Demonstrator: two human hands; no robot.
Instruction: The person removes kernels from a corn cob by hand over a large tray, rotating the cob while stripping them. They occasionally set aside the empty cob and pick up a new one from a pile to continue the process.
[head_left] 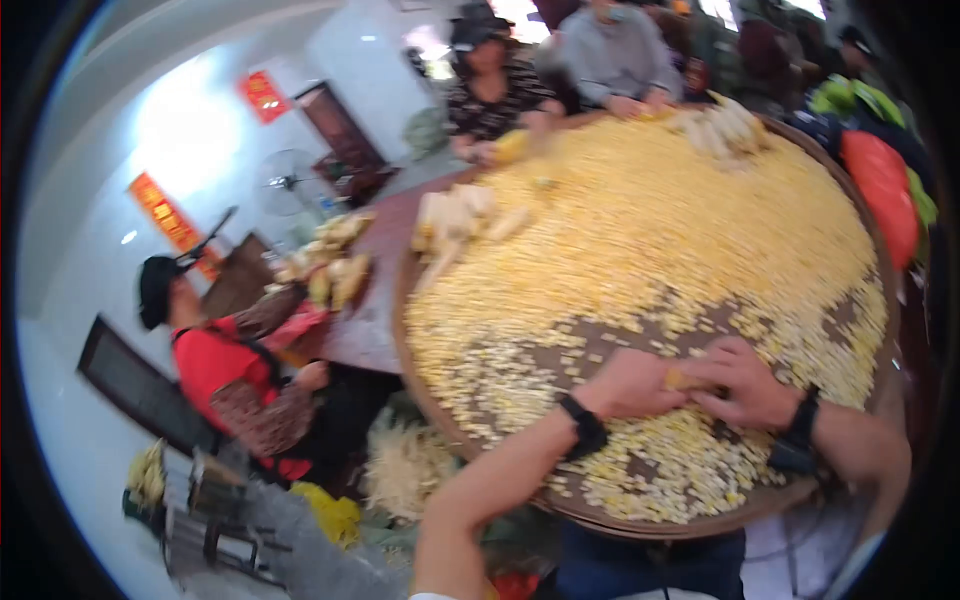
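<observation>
My left hand [632,384] is closed over the near part of a large round tray [403,300]. Against it, my right hand [742,386] has its fingers curled in. A small yellow-orange bit of a corn cob [680,379] shows between the two hands; the rest is hidden by my fingers. Loose corn kernels [660,465] lie under and around both hands, pale and yellow. Farther off, a thick layer of yellow kernels [640,230] covers the tray. Dark bands circle both wrists.
Stripped cobs [455,215] lie at the tray's left rim, more cobs [725,128] at its far side. Ears of corn [340,270] are piled on the table [370,320] at left. A person in red [235,385] sits there; other people work across the tray. Husks [408,465] fill a bag below.
</observation>
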